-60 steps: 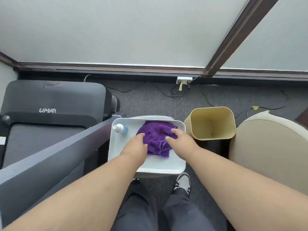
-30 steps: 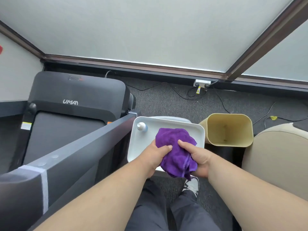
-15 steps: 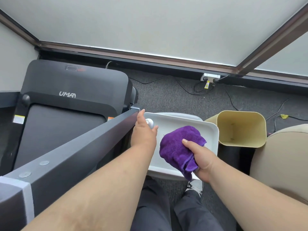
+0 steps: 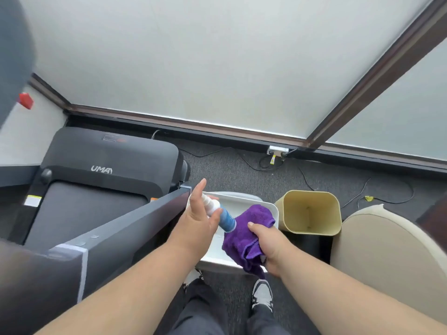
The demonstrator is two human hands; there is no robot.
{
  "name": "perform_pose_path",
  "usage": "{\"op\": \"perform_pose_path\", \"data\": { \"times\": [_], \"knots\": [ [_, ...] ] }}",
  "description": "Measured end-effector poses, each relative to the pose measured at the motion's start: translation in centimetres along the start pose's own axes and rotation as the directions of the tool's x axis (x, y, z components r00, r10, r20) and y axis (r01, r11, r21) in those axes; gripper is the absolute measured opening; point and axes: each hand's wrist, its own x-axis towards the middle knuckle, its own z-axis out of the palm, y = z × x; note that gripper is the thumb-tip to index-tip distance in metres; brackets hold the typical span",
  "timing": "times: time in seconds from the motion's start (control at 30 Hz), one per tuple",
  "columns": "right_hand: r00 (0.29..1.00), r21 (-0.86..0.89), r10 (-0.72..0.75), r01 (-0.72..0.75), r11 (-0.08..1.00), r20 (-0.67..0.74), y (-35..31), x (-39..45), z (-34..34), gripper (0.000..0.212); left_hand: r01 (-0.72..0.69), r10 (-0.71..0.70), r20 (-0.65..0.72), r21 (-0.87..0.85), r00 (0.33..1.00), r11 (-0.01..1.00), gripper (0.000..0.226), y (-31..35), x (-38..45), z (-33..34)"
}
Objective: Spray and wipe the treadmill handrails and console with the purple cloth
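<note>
My left hand (image 4: 198, 213) grips a small spray bottle (image 4: 223, 217) with a white top and blue body, lifted and tilted above the white tray (image 4: 242, 199); the forefinger points up. My right hand (image 4: 268, 243) is closed on the bunched purple cloth (image 4: 244, 238), held over the tray's right side. The dark grey treadmill handrail (image 4: 125, 226) runs diagonally from lower left up to my left hand. The treadmill base (image 4: 101, 165) lies on the floor at left.
A yellow waste bin (image 4: 309, 213) stands right of the tray. A beige round seat (image 4: 387, 257) fills the lower right. Cables and a wall socket (image 4: 278, 151) lie along the window base. My legs and shoes are below the tray.
Both hands picked the cloth out of the tray; then my left hand let go, reached to the bottle and has lifted it. My right hand keeps the cloth.
</note>
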Motion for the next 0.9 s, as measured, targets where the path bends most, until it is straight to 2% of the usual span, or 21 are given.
{"op": "perform_pose_path", "data": {
  "times": [0.1, 0.23, 0.3, 0.43, 0.53, 0.63, 0.73, 0.83, 0.9],
  "knots": [
    [0.994, 0.036, 0.007, -0.011, 0.999, 0.111, -1.7, -4.7, 0.4, 0.025, -0.083, 0.082, -0.022, -0.055, 0.996, 0.995, 0.079, 4.3, -2.2, -2.5],
    [0.966, 0.016, -0.068, 0.066, 0.998, 0.250, -3.3, -11.0, 0.8, 0.023, -0.100, 0.078, -0.159, -0.134, 0.984, 0.986, 0.071, 9.2, -5.1, -5.1],
    [0.948, -0.028, -0.096, 0.110, 0.994, 0.303, -3.6, -13.6, 0.8, 0.025, -0.111, 0.070, -0.272, -0.137, 0.960, 0.984, 0.076, 11.2, -6.8, -5.9],
    [0.875, -0.104, -0.089, 0.157, 0.982, 0.475, -3.0, -18.0, 1.4, 0.029, -0.109, 0.040, -0.513, -0.106, 0.857, 0.988, 0.081, 14.1, -10.6, -7.4],
    [0.825, -0.172, -0.065, 0.193, 0.966, 0.561, -1.8, -21.0, 2.7, 0.030, -0.099, -0.012, -0.629, -0.142, 0.778, 0.985, 0.076, 14.9, -14.2, -9.6],
    [0.772, -0.236, -0.071, 0.278, 0.931, 0.631, -0.4, -23.8, 4.7, 0.033, -0.061, -0.044, -0.743, -0.114, 0.668, 0.992, 0.073, 15.0, -18.8, -12.5],
    [0.733, -0.267, -0.111, 0.379, 0.886, 0.671, 0.9, -26.5, 7.1, 0.034, -0.011, -0.074, -0.815, -0.098, 0.575, 0.995, 0.073, 14.8, -23.2, -15.3],
    [0.687, -0.238, -0.165, 0.452, 0.860, 0.708, 2.2, -29.1, 9.4, 0.029, 0.036, -0.126, -0.848, -0.125, 0.515, 0.991, 0.074, 14.1, -27.1, -17.0],
    [0.664, -0.207, -0.223, 0.504, 0.838, 0.714, 3.3, -30.6, 10.8, 0.027, 0.054, -0.148, -0.865, -0.139, 0.480, 0.989, 0.066, 13.5, -29.5, -17.7]
  ]
}}
